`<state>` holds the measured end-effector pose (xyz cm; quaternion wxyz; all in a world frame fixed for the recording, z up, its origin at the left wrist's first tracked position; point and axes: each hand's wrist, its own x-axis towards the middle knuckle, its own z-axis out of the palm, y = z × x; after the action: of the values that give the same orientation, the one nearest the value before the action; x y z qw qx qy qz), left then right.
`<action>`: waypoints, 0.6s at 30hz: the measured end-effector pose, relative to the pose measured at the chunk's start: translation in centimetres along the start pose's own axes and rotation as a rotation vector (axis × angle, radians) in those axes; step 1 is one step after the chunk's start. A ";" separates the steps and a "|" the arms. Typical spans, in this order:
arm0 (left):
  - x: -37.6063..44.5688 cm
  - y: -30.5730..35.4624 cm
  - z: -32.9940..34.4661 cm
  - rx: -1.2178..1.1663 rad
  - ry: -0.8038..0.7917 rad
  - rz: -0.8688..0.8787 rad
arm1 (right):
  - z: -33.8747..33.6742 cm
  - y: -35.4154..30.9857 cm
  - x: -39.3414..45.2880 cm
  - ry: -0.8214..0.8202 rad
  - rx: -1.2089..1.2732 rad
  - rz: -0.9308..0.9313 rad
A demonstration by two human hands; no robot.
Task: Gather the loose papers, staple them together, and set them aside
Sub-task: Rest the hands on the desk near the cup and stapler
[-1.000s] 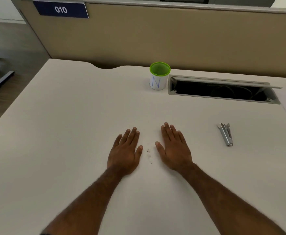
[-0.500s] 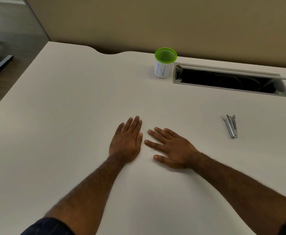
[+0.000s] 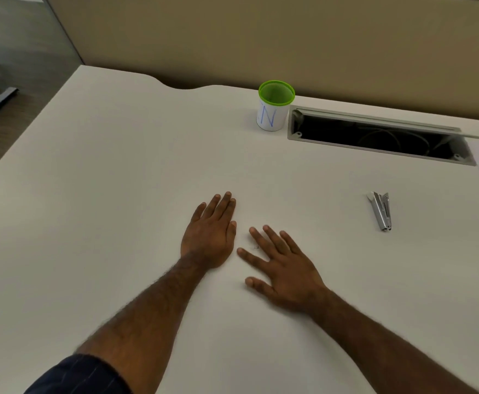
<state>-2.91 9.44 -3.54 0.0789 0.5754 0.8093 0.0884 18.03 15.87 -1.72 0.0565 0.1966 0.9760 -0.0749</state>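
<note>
A blue handwritten "N" marks the green-rimmed white cup (image 3: 272,115).

The right hand (image 3: 285,270) has been turned from pointing straight ahead to lying angled toward the left hand (image 3: 211,236), fingers now spread wide, and the blue label at the partition's top has been lost from view.

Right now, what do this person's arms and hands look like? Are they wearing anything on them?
Both hands are bare: the left hand and the right hand show no gloves, rings or watch that I can see. The forearms are uncovered and hairy. Only the left arm shows clothing: a dark navy sleeve with faint thin stripes, ending near the elbow. No sleeve shows on the right arm.
</note>
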 end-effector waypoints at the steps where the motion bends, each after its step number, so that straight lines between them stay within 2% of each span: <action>1: 0.0 0.0 0.0 0.003 -0.001 0.001 | -0.2 0.5 0.8 -0.005 -0.009 0.026; 6: 0.0 -0.1 0.2 0.007 0.003 -0.008 | -1.0 1.7 1.9 -0.002 0.004 0.132; 12: 0.2 -0.2 0.6 0.012 0.011 -0.015 | 1.0 -2.9 -1.6 0.124 0.095 0.474; 18: 0.2 -0.1 0.7 0.030 0.005 -0.013 | 1.2 -5.3 0.5 0.095 0.140 0.536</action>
<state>-2.95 9.61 -4.22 0.0689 0.5710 0.8144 0.0771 15.62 11.00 -2.32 0.0146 0.4544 0.8832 -0.1153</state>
